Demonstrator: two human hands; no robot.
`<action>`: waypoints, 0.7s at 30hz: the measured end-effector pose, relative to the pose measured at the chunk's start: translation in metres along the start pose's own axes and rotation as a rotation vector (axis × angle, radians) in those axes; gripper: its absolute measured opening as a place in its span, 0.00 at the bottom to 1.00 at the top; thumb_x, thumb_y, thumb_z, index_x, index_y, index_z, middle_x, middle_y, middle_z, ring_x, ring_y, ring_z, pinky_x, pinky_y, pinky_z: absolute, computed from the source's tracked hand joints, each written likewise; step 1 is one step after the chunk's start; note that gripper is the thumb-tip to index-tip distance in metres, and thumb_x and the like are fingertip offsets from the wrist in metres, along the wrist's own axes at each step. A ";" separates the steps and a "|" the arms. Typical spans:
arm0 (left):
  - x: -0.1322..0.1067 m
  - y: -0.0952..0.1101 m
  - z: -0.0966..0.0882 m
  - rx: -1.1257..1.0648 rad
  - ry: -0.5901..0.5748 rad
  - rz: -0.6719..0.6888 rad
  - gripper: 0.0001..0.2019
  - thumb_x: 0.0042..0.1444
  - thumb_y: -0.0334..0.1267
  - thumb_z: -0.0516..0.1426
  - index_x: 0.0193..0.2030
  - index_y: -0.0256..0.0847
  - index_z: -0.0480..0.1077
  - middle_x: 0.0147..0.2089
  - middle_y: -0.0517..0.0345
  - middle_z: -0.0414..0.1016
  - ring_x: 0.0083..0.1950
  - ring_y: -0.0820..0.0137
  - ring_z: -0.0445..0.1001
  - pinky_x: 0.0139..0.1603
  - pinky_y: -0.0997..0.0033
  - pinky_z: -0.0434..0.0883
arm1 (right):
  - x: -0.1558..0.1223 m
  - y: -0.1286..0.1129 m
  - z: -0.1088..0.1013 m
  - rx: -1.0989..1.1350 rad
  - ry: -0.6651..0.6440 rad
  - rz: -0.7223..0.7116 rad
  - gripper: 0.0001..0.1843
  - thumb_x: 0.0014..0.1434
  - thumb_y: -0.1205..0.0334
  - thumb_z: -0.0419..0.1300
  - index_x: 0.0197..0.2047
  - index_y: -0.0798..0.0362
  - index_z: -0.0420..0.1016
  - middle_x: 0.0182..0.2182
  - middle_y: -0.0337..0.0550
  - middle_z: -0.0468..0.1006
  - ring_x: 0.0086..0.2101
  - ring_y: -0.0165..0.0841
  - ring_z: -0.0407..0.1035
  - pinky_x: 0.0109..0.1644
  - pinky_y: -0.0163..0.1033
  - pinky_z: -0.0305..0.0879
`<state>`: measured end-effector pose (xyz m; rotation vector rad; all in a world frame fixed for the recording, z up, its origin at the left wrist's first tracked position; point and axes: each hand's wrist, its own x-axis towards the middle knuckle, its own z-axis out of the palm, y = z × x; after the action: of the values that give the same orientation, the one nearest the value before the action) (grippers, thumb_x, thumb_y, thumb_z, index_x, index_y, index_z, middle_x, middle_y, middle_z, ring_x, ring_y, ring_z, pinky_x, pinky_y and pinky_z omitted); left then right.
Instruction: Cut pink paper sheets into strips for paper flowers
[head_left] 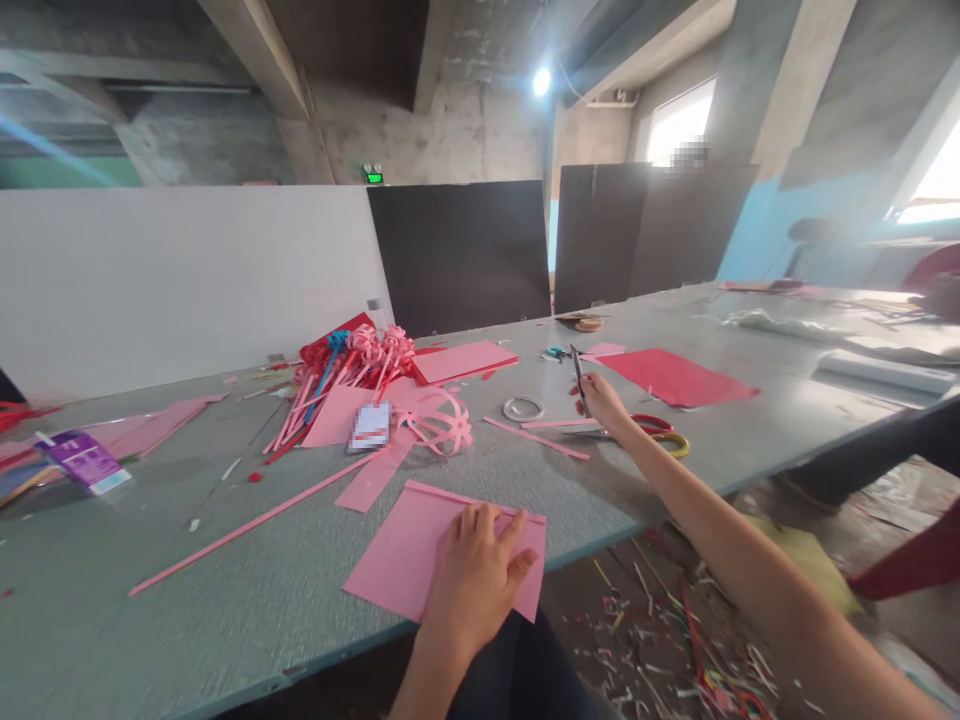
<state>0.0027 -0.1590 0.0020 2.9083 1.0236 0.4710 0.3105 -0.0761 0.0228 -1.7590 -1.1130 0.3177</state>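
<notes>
My left hand (478, 570) lies flat, fingers spread, on a pink paper sheet (397, 555) at the near edge of the grey table (150, 600). My right hand (600, 400) is stretched far out across the table and closed round a dark, thin tool (577, 370) that stands tilted up from the fingers; I cannot tell what tool it is. Scissors with red and yellow handles (660, 432) lie just right of that hand. A roll of clear tape (523, 408) sits to its left.
A heap of pink and red paper flowers and strips (360, 375) lies mid-table, with long pink strips (247, 525) near it. Red paper (675, 375) and pink sheets (461, 360) sit farther back. A purple packet (84, 460) is at left. Paper scraps litter the floor (675, 630).
</notes>
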 end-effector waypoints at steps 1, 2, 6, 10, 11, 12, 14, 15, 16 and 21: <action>0.000 0.000 0.001 -0.007 0.002 0.001 0.20 0.62 0.46 0.46 0.59 0.49 0.60 0.49 0.51 0.64 0.52 0.59 0.62 0.52 0.52 0.64 | -0.007 0.000 -0.003 0.070 0.002 -0.017 0.18 0.64 0.52 0.35 0.39 0.53 0.59 0.25 0.37 0.67 0.18 0.24 0.58 0.23 0.30 0.55; 0.000 -0.001 0.002 -0.013 0.001 0.000 0.20 0.62 0.46 0.46 0.59 0.50 0.61 0.48 0.51 0.64 0.52 0.58 0.62 0.51 0.52 0.64 | -0.016 0.001 -0.006 0.134 -0.007 -0.034 0.19 0.63 0.49 0.35 0.38 0.52 0.58 0.24 0.35 0.65 0.17 0.23 0.55 0.22 0.30 0.53; 0.000 -0.005 0.003 -0.017 -0.009 0.000 0.20 0.62 0.48 0.45 0.59 0.50 0.61 0.50 0.50 0.64 0.54 0.58 0.61 0.52 0.52 0.63 | -0.062 0.009 -0.018 0.307 -0.145 -0.099 0.24 0.54 0.37 0.43 0.34 0.53 0.58 0.24 0.35 0.62 0.19 0.23 0.53 0.22 0.30 0.51; 0.001 -0.013 0.006 -0.004 -0.026 0.060 0.22 0.62 0.49 0.43 0.60 0.47 0.60 0.61 0.51 0.59 0.61 0.56 0.54 0.59 0.50 0.58 | -0.106 0.016 -0.027 0.406 -0.321 -0.144 0.26 0.50 0.37 0.53 0.33 0.54 0.61 0.24 0.36 0.63 0.19 0.22 0.50 0.21 0.30 0.48; 0.001 -0.015 0.006 -0.005 -0.038 0.074 0.23 0.62 0.49 0.43 0.60 0.46 0.59 0.61 0.51 0.58 0.62 0.56 0.53 0.59 0.51 0.57 | -0.116 0.016 -0.029 0.414 -0.356 -0.165 0.24 0.52 0.38 0.52 0.34 0.54 0.61 0.24 0.35 0.62 0.18 0.21 0.49 0.20 0.30 0.47; 0.001 -0.017 0.007 -0.007 -0.052 0.083 0.23 0.62 0.50 0.43 0.61 0.44 0.59 0.62 0.51 0.59 0.62 0.57 0.54 0.59 0.52 0.57 | -0.125 0.017 -0.031 0.398 -0.374 -0.192 0.23 0.55 0.40 0.50 0.34 0.54 0.61 0.23 0.34 0.61 0.19 0.22 0.49 0.20 0.30 0.46; 0.000 -0.022 0.007 -0.008 -0.069 0.087 0.24 0.62 0.50 0.42 0.61 0.44 0.58 0.61 0.52 0.60 0.61 0.59 0.56 0.59 0.53 0.58 | -0.142 0.016 -0.035 0.291 -0.367 -0.252 0.20 0.60 0.45 0.47 0.32 0.54 0.61 0.23 0.34 0.60 0.20 0.23 0.50 0.22 0.30 0.47; -0.001 -0.024 0.007 -0.005 -0.073 0.086 0.24 0.62 0.50 0.42 0.61 0.44 0.58 0.62 0.53 0.60 0.61 0.59 0.56 0.59 0.54 0.58 | -0.150 0.016 -0.037 0.220 -0.347 -0.281 0.19 0.62 0.47 0.45 0.32 0.54 0.62 0.22 0.35 0.61 0.21 0.24 0.52 0.23 0.30 0.49; -0.002 -0.026 0.008 -0.001 -0.074 0.085 0.24 0.62 0.51 0.42 0.62 0.45 0.57 0.62 0.54 0.60 0.61 0.59 0.56 0.59 0.54 0.58 | -0.158 0.015 -0.039 0.151 -0.330 -0.305 0.19 0.63 0.49 0.44 0.31 0.54 0.62 0.22 0.35 0.61 0.22 0.24 0.54 0.24 0.31 0.51; -0.004 -0.029 0.007 0.008 -0.097 0.081 0.25 0.62 0.53 0.41 0.62 0.47 0.56 0.63 0.55 0.59 0.62 0.59 0.56 0.59 0.54 0.58 | -0.188 0.014 -0.045 -0.088 -0.357 -0.364 0.18 0.65 0.53 0.44 0.35 0.55 0.68 0.24 0.38 0.68 0.25 0.28 0.62 0.29 0.31 0.58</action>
<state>-0.0160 -0.1382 -0.0093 2.9558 0.9000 0.3254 0.2450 -0.2539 -0.0173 -1.5696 -1.6975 0.3697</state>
